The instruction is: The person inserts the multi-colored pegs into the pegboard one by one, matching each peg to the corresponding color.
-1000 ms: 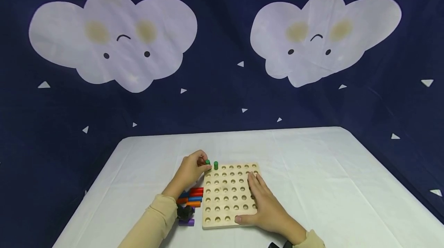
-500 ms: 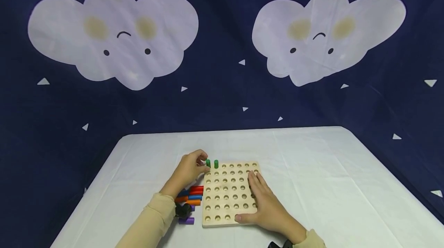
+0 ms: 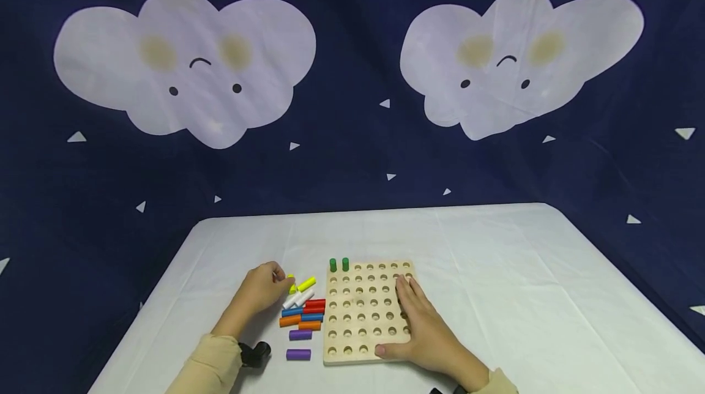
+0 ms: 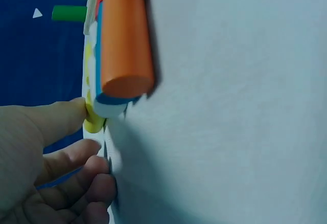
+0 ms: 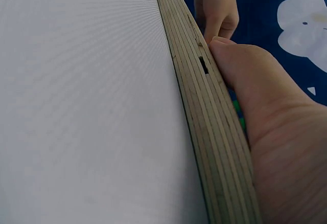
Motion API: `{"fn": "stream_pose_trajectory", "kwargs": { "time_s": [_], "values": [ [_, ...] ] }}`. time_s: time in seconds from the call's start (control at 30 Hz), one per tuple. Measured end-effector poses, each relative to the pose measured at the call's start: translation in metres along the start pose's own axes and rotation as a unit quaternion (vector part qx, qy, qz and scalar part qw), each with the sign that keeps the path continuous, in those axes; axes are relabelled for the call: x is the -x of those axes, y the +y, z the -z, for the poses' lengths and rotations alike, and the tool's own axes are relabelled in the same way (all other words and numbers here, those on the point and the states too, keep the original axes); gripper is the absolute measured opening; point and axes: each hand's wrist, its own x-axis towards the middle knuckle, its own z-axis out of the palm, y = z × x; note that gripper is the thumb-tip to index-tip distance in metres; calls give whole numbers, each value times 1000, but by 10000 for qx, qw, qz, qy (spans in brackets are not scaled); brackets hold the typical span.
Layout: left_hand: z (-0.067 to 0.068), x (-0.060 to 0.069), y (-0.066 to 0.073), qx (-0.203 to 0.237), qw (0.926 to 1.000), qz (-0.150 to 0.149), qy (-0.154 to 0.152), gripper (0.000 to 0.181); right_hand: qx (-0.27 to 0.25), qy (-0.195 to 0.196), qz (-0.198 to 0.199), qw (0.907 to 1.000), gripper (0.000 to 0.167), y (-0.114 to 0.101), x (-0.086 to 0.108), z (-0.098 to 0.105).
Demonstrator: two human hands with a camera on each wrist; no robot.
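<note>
A wooden pegboard (image 3: 370, 320) with rows of round holes lies on the white table. Two green pegs (image 3: 345, 264) stand upright in its far-left holes. My right hand (image 3: 424, 327) rests on the board's right side with fingers extended; in the right wrist view its thumb (image 5: 245, 65) lies along the board's edge. My left hand (image 3: 259, 289) is left of the board, beside two yellow pegs (image 3: 306, 284). In the left wrist view the thumb (image 4: 61, 116) reaches the end of a yellow peg (image 4: 93, 120), while the other fingers are apart from it.
Between the left hand and the board lie white pegs (image 3: 305, 297), red pegs (image 3: 315, 303), blue pegs (image 3: 292, 312), orange pegs (image 3: 290, 321) and purple pegs (image 3: 298, 355). A dark blue cloth (image 3: 352, 186) with clouds hangs behind the table.
My left hand has let go of the far-left green peg, which stays upright in the board, and has moved left and nearer to the yellow pegs. My right hand has stayed put.
</note>
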Motion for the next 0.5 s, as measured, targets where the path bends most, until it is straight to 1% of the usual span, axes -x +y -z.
{"fn": "stream_pose_trajectory", "kwargs": {
  "time_s": [0.1,0.2,0.33,0.43,0.5],
  "values": [
    [-4,1,1,41,10000,-31,-43,23,2,-13,-9,10000,136,-1,0,1],
    [-6,1,6,47,10000,-48,-70,24,9,-26,-21,10000,136,-1,0,1],
    [-9,2,12,4,9998,2,-184,26,11,-69,-3,10000,135,0,1,-1],
    [-11,2,15,13,9997,-61,-225,22,9,-51,31,10000,135,0,1,-1],
    [-12,0,16,21,9997,-163,-175,19,-8,-37,20,10000,135,0,1,0]
  ]
}}
